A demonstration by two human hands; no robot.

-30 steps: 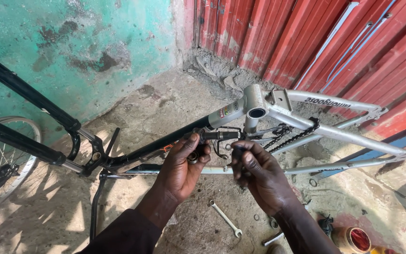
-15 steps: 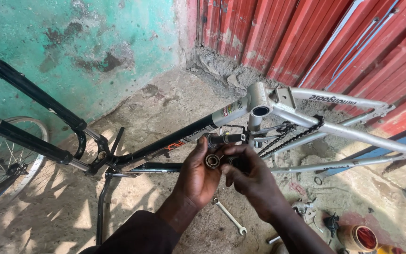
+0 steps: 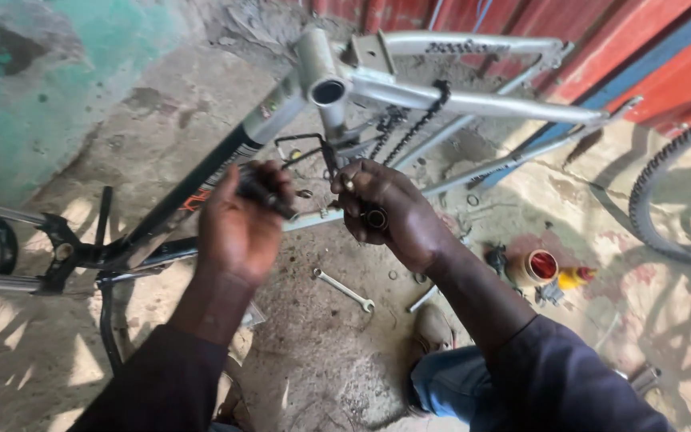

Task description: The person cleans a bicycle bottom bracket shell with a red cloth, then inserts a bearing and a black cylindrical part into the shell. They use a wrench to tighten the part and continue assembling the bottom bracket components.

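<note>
We are seeing bicycle frame point(image 3: 441, 100) lying inverted above dirt floor point(image 3: 313, 360), chain point(image 3: 409, 132) hanging off it. Left hand point(image 3: 241, 228) is closing grip around dark cylindrical part point(image 3: 261, 190), beside frame's down tube. Right hand point(image 3: 393, 212) is pinching small ring-shaped part point(image 3: 375, 218), just below bottom bracket area. Open-ended wrench point(image 3: 344, 290) is lying on floor beneath both hands. Red-lidded tin point(image 3: 533, 266) is sitting near right forearm.
</note>
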